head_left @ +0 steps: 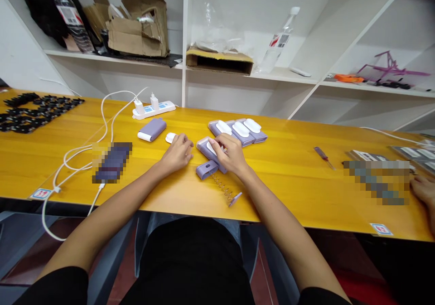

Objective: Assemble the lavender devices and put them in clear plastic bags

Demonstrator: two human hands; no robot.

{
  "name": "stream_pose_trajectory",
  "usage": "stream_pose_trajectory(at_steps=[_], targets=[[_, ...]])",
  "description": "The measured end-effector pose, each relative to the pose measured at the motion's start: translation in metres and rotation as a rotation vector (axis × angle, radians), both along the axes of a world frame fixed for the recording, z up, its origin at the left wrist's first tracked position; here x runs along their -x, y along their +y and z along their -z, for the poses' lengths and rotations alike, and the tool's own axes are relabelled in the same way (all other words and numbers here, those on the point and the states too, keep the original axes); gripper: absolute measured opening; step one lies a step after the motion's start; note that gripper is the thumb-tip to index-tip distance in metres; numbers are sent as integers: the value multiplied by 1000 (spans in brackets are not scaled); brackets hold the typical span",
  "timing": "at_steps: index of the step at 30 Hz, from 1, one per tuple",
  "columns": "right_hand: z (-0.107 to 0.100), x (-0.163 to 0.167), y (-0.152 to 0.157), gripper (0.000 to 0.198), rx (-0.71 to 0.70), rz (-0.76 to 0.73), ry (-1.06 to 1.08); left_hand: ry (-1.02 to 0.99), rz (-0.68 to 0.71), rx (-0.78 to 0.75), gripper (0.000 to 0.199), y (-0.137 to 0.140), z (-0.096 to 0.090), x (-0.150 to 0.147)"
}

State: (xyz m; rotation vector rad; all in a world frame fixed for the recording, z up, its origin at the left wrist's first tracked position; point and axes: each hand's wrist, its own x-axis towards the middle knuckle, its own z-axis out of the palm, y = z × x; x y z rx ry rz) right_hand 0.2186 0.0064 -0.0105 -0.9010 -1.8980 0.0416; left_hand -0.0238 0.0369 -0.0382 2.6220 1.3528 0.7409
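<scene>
My right hand is closed over a purple case, thumb and fingers on the white oval piece on top of it. The hand hides part of both. Just left of it, my left hand is loosely curled above the table, fingers slightly apart, with nothing visible in them. Beside its knuckles lies another white oval piece. Nearer me sits a short purple end part, from which a coiled copper-coloured spring stretches to a small purple plate.
Behind my hands stand several purple cases with white ovals. Further left are another purple case, a power strip and a blurred phone on a white cable. A screwdriver and another person's hand are right.
</scene>
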Motion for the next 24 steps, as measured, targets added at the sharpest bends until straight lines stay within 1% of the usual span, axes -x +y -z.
stream_pose_trajectory(at_steps=[3, 5, 6, 7, 9, 10, 12, 13, 15, 17, 19, 20, 22, 24], targets=[[1, -1, 1, 39, 11, 12, -3, -50, -78, 32, 31, 1, 1, 1], [2, -1, 1, 39, 24, 28, -13, -103, -87, 25, 31, 2, 0, 1], [2, -2, 1, 37, 28, 28, -21, -139, -72, -3, 30, 2, -2, 1], [3, -2, 2, 32, 27, 18, -33, -181, -42, -47, 30, 2, -4, 0], [4, -3, 2, 20, 3, -29, -79, -279, 62, -160, 31, 1, -9, -2], [4, -3, 3, 23, -13, -64, -116, -329, 122, -212, 32, -1, -11, -4], [6, -2, 4, 44, -32, -128, -198, -404, 225, -280, 35, -6, -13, -8], [7, -2, 5, 50, -29, -149, -227, -426, 261, -297, 37, -10, -14, -11], [10, -2, 6, 52, -4, -163, -256, -449, 309, -310, 39, -15, -13, -16], [12, -2, 7, 48, 18, -147, -256, -456, 327, -293, 41, -16, -13, -18], [13, -3, 8, 47, 27, -109, -250, -452, 300, -260, 43, -10, -14, -13], [14, -4, 8, 48, 27, -79, -241, -438, 262, -247, 44, -4, -14, -7], [13, -5, 8, 50, 27, -3, -209, -365, 140, -224, 39, 12, -13, 8], [11, -9, 10, 53, 35, 81, -165, -218, 15, -165, 46, 30, -9, 28]])
